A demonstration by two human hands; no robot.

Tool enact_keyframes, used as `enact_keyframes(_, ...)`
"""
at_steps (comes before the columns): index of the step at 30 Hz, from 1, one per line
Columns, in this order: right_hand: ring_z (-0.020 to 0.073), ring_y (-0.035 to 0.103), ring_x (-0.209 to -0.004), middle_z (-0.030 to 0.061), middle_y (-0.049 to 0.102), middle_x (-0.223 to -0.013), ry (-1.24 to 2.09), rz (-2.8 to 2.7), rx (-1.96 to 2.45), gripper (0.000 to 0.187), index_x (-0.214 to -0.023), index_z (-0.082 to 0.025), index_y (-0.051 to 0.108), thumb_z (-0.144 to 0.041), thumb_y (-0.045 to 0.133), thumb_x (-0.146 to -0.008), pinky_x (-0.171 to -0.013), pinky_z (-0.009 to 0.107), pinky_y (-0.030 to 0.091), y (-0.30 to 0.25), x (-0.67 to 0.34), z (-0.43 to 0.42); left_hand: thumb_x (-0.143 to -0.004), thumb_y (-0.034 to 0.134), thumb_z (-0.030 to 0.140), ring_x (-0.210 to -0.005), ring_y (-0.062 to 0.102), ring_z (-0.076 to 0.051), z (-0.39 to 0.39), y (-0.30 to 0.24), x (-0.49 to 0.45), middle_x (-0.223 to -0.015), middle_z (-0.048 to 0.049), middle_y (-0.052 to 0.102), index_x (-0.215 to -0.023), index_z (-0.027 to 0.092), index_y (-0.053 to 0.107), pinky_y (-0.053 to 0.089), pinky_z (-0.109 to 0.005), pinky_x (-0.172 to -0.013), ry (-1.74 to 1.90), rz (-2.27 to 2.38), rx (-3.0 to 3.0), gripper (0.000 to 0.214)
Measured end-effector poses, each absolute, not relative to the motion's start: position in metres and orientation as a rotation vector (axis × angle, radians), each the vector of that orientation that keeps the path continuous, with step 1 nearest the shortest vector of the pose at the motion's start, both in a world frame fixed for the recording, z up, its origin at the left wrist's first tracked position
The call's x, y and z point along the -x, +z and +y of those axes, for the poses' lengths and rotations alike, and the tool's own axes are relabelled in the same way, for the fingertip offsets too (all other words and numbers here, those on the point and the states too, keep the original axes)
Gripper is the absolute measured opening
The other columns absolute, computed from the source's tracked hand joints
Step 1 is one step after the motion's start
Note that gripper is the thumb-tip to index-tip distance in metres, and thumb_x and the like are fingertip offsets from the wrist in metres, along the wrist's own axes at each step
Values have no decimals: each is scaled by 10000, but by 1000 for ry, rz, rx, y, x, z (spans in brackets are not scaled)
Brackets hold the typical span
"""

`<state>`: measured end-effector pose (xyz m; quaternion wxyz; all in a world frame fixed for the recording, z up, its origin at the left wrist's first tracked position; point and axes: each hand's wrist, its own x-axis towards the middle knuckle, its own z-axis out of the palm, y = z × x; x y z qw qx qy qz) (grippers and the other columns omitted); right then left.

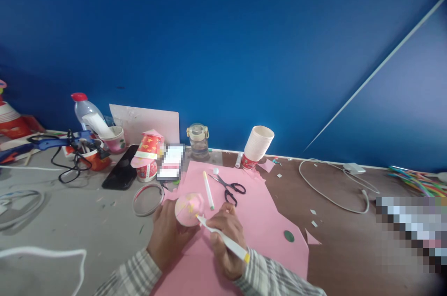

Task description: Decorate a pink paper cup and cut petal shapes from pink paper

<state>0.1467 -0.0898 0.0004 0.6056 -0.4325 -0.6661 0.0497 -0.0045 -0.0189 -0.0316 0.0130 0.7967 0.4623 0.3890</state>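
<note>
My left hand (171, 230) is closed around a small pink paper cone (188, 208) with yellow marks on it; what lies beneath the cone is hidden. In my right hand (228, 237) is a white marker with a yellow end (228, 241), its tip at the cone's lower right edge. Both hands are over a large pink paper sheet (265, 221). On that sheet, just beyond my hands, lie a second white marker (208, 189) with a green end and black-handled scissors (228, 189), their blades apart. A small white cap (215, 171) sits near the scissor tips.
A decorated paper cup (148, 154), a lidded jar (198, 141) and a stack of white cups (257, 146) stand along the blue wall. Left are a black phone (121, 168), a tape roll (148, 199) and a blue glue gun (64, 141). A white cable (328, 207) lies right.
</note>
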Motion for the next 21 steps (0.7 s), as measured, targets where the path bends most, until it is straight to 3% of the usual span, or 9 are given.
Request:
enact_keyframes(7, 163, 600, -569, -9, 640, -687, 136, -1643, 955, 131, -882, -205, 571, -218, 458, -816, -722, 395, 433, 9, -145, -92, -571, 477, 654, -571, 524, -193, -21, -23, 2, -567, 51, 508, -699, 270, 523, 416, -352, -586, 1215, 1448, -2472, 407)
enact_keyframes(21, 168, 597, -554, -8, 647, -681, 94, -1589, 993, 129, -881, -213, 575, -232, 465, -816, -730, 422, 435, 6, -145, -91, -552, 517, 631, -617, 536, -202, -20, -27, 3, -616, 43, 522, -802, 257, 532, 422, -365, -617, 1237, 1427, -2488, 450)
